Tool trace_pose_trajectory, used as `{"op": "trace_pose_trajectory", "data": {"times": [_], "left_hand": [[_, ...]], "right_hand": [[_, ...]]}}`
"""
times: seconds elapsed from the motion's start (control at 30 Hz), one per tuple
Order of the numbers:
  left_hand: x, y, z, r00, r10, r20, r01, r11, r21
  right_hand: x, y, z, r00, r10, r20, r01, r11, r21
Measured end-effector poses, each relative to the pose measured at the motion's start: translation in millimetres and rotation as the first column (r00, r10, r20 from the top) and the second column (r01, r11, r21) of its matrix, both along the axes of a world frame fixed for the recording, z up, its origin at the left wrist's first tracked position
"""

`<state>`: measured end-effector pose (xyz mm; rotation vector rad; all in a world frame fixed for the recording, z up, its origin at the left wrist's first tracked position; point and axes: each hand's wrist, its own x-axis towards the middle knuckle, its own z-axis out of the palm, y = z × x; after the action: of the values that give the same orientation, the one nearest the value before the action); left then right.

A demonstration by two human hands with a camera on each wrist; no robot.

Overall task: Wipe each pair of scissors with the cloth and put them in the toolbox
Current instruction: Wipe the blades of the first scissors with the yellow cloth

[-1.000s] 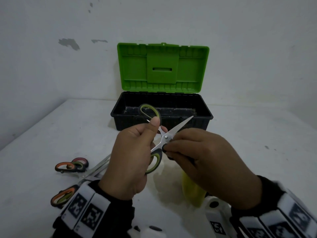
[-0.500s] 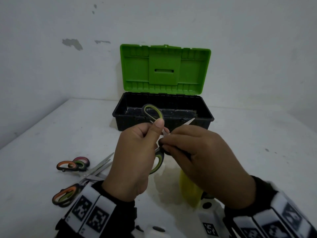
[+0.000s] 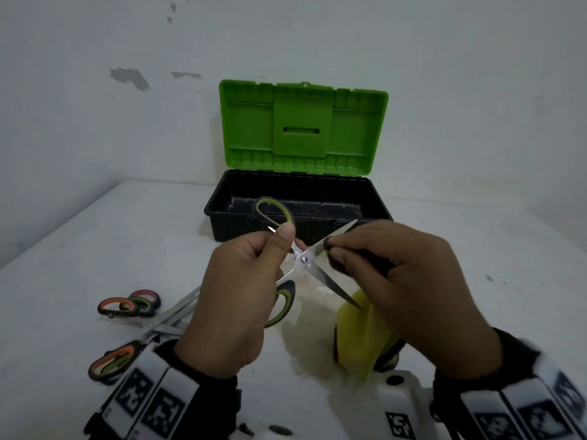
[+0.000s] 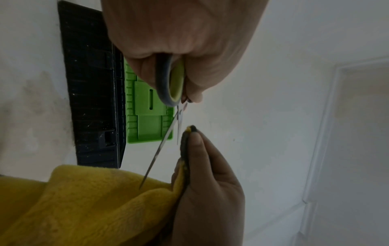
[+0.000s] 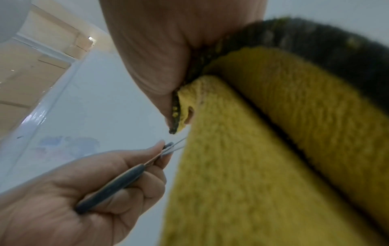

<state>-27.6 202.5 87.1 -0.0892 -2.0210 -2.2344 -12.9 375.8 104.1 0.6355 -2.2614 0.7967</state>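
My left hand [image 3: 241, 296] grips the handles of green-and-grey scissors [image 3: 305, 258], held up with the blades spread wide in front of the toolbox. My right hand [image 3: 397, 281] pinches a yellow cloth [image 3: 362, 335] with a dark backing around the upper blade, close to the pivot. The lower blade points down at the hanging cloth [image 4: 88, 203]. In the right wrist view the cloth [image 5: 263, 149] fills the right side and the scissors handle [image 5: 109, 184] lies in my left palm. The black toolbox [image 3: 219, 211] stands open behind, its green lid [image 3: 301, 125] upright.
Two more pairs of scissors with orange-and-green handles [image 3: 127, 306] [image 3: 111, 363] lie on the white table at the left, blades pointing right under my left wrist. A white wall stands close behind the toolbox. A white device [image 3: 400, 404] sits by my right wrist.
The scissors blades have opened wide, the lower blade now showing. My right hand with the cloth slid out along the upper blade, away from the pivot.
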Motion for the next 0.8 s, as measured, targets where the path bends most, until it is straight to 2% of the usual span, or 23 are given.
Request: {"op": "trace_pose_trajectory", "data": {"times": [0.2,0.3,0.5,0.63,0.8], "left_hand": [[0.5,3.8,1.7,1.000,-0.021,-0.012,0.021,1.000,0.014],[-0.3,3.4,1.5,0.999,-0.010,-0.031,0.011,1.000,0.003],[3.2,0.9,2.8,0.997,0.010,-0.072,-0.019,0.993,-0.120],[3.5,-0.9,1.3,0.998,-0.024,-0.058,0.018,0.994,-0.108],[3.4,-2.6,-0.5,0.997,-0.065,-0.033,0.063,0.997,-0.051]], "right_hand": [[-0.2,-12.8,-12.5,0.998,0.021,-0.060,-0.016,0.998,0.067],[-4.3,-8.5,-13.4,0.996,-0.019,-0.085,0.020,1.000,0.009],[-1.4,-14.8,-16.8,0.994,0.013,-0.107,-0.010,1.000,0.027],[-3.0,-7.5,-15.4,0.990,-0.078,-0.115,0.072,0.996,-0.055],[1.0,-13.1,-19.4,0.991,-0.033,-0.132,0.034,0.999,-0.001]]}}
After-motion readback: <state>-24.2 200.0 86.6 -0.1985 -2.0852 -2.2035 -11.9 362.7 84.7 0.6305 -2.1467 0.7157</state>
